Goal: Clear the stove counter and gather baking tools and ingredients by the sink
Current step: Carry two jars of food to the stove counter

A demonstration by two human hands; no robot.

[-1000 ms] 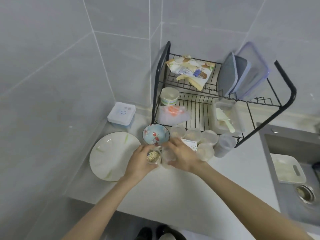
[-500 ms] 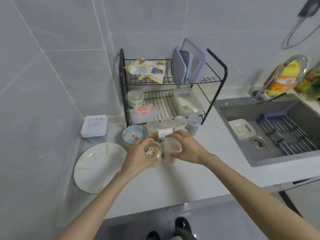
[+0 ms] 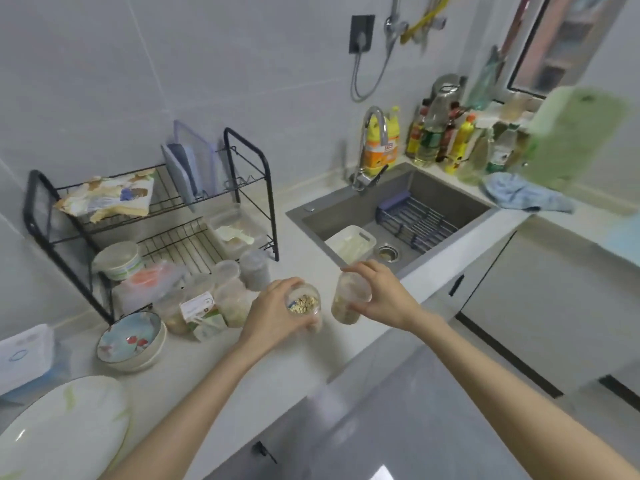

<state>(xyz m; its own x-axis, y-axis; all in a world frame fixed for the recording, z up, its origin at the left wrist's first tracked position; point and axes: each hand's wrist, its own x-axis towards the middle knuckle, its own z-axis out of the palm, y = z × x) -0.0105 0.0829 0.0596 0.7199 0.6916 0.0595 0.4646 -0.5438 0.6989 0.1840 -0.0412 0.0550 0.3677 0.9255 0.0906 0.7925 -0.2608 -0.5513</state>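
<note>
Your left hand (image 3: 273, 315) grips an open jar of oats (image 3: 304, 304). Your right hand (image 3: 384, 296) clasps a lidded plastic jar (image 3: 349, 299) just beside it, above the counter (image 3: 221, 372) near the sink (image 3: 398, 216).

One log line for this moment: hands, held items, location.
left hand: grips jar of grains | right hand: grips second clear jar | over counter between dish rack and sink | other jars: beside dish rack

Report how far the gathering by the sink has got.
Done: several lidded tubs stand clustered by the dish rack, beside the sink. In hand: the left hand grips a jar of grains; the right hand holds a second jar. Left: setting both down. The stove counter is out of view.
</note>
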